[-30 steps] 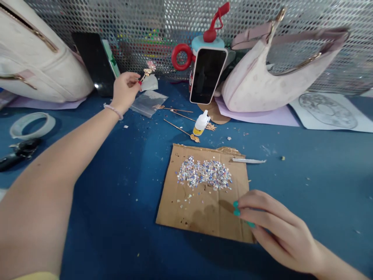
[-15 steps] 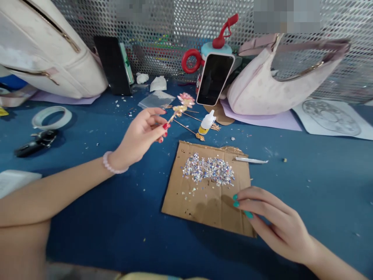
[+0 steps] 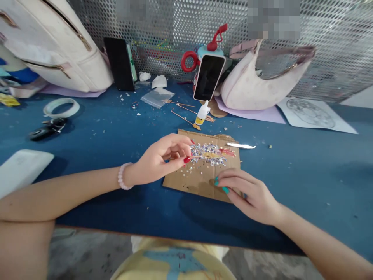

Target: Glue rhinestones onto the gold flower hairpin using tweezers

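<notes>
My left hand (image 3: pixel 159 158) pinches the thin stem of a hairpin with a gold ornament and a pink flower (image 3: pixel 227 152), its head blurred by motion. It hovers over a heap of small silver and blue rhinestones (image 3: pixel 199 149) on a piece of cardboard (image 3: pixel 201 187). Over the cardboard's near right part is my right hand (image 3: pixel 250 196), fingers loosely curled, thumb apart from them, nothing visible between. White tweezers (image 3: pixel 241 146) lie across the cardboard's right edge. Behind it stands a small glue bottle (image 3: pixel 202 113) with a yellow label, beside more gold hairpins (image 3: pixel 183 118).
A phone (image 3: pixel 209 77) leans on a red-handled cup (image 3: pixel 189 61) at the back. A white backpack (image 3: pixel 78 58) and a pale handbag (image 3: pixel 247 89) flank it. Left are a tape roll (image 3: pixel 61 108), a black object (image 3: pixel 48 129) and a white item (image 3: pixel 25 169). A plastic bag (image 3: pixel 157 98) lies behind.
My left hand has brought the hairpin down and to the right, from above the table to over the rhinestones. My right hand has shifted slightly left. The view has tilted down.
</notes>
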The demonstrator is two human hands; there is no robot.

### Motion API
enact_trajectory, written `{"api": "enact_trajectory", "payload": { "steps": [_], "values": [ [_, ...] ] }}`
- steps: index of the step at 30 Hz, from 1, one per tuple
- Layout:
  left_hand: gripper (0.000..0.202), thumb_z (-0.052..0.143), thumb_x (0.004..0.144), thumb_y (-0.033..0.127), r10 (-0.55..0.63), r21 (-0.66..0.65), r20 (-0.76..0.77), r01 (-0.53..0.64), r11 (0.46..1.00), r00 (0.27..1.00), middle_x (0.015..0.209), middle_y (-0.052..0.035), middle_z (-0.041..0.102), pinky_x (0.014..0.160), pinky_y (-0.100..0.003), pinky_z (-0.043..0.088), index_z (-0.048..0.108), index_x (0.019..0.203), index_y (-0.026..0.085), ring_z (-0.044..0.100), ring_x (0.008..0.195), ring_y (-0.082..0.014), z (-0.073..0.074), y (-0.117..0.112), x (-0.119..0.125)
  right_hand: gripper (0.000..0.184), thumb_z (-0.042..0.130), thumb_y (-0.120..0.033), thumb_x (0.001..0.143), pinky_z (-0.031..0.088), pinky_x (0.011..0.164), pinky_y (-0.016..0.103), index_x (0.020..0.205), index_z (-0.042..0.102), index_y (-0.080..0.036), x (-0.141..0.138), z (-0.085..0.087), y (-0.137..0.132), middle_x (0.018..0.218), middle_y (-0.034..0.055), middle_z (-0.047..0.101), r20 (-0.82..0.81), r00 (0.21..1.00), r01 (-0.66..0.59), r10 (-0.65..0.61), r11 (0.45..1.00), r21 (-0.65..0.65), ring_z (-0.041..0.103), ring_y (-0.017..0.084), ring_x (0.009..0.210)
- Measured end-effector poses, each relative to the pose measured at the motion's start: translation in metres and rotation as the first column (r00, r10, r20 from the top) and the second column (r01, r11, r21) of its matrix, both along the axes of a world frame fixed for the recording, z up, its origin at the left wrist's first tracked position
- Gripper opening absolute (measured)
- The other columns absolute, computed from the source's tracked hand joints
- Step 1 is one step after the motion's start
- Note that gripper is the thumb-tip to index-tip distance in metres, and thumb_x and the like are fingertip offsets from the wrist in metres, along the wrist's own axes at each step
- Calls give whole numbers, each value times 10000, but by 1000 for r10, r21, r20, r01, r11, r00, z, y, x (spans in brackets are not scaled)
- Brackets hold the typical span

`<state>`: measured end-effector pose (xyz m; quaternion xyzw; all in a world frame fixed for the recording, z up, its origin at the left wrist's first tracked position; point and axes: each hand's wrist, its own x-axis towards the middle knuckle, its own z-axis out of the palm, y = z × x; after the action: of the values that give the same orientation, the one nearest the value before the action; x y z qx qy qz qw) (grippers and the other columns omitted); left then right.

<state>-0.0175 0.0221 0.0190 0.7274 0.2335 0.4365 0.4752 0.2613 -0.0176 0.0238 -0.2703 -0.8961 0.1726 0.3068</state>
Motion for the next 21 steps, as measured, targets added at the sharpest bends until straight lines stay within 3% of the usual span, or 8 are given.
{"api": "enact_trajectory", "payload": {
  "steps": [3,7,14,17,21],
  "values": [
    [489,549,892,34,-74,-58,40,76,995,996,925,3,601,689,-159,530,443,1302,279,606,794,-73,0,-15,3,225,489,-60,879,571,805,257,1015,611,-192,-2,-1,3,954,71,698,17,1000,7,-7,1000,4,678,151,931],
    [509,566,880,36,-109,-129,76,118,985,991,920,8,604,668,-161,519,433,1308,278,607,775,-73,2,-36,8,192,504,-97,871,553,739,268,981,621,-202,-7,-1,9,890,39,696,58,997,62,-59,997,-53,669,152,837],
    [571,595,886,133,-88,-252,-34,76,965,996,998,-50,660,583,-171,462,336,1386,230,622,784,-104,3,-60,9,167,527,-165,849,523,760,298,946,663,-164,-18,0,27,918,56,705,20,997,78,-75,969,-233,657,156,828],
    [669,579,884,135,-104,-254,-128,69,965,986,1128,-97,665,576,-174,454,251,1458,236,605,767,-96,-3,-59,9,186,513,-188,855,507,745,288,953,665,-148,-28,-1,37,918,54,698,-36,994,90,-108,941,-325,638,136,805],
    [660,559,862,112,-78,-243,-193,30,969,978,1131,-98,678,596,-191,464,285,1450,236,598,740,-94,-11,-57,9,209,552,-314,893,499,730,282,976,658,-154,-48,-7,47,904,46,678,-157,987,-52,-31,864,-500,625,132,802]
  ]
}}
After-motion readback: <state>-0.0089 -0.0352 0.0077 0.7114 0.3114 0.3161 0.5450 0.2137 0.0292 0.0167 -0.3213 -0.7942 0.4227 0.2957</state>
